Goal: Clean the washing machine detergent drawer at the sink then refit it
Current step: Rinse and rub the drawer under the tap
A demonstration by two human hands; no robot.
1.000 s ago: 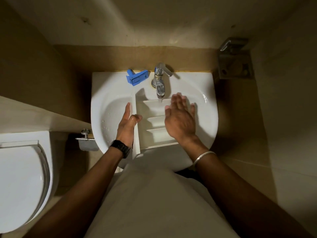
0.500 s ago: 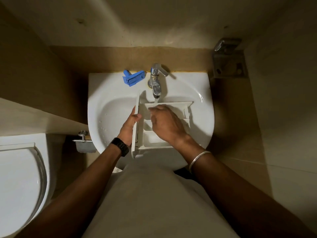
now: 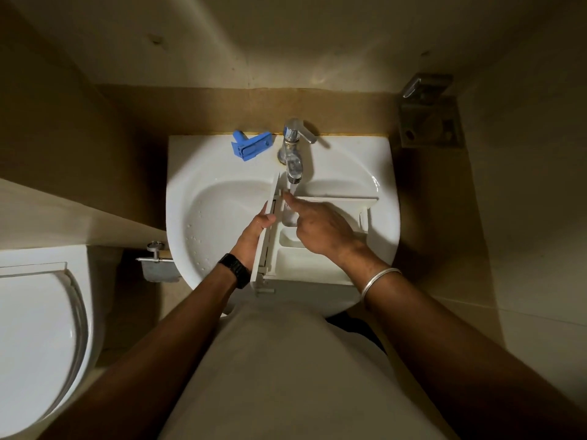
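Note:
The white detergent drawer point(image 3: 305, 265) lies in the white sink point(image 3: 209, 217), its front panel on the left side. My left hand point(image 3: 254, 231) grips that front panel from the outside. My right hand point(image 3: 320, 228) rests inside the drawer's compartments, fingers stretched toward the far left corner under the chrome tap point(image 3: 293, 154). Water runs from the spout into that corner. A blue plastic insert point(image 3: 251, 146) sits apart on the sink's back ledge, left of the tap.
A white toilet point(image 3: 41, 341) stands at the lower left. A metal bracket point(image 3: 155, 258) sticks out beside the sink's left edge. A metal fitting point(image 3: 428, 112) hangs on the wall at upper right. Beige walls close in on both sides.
My right hand moved from lying flat over the drawer's right part to reaching into its far left corner under the tap. Water now runs. The left hand kept its hold.

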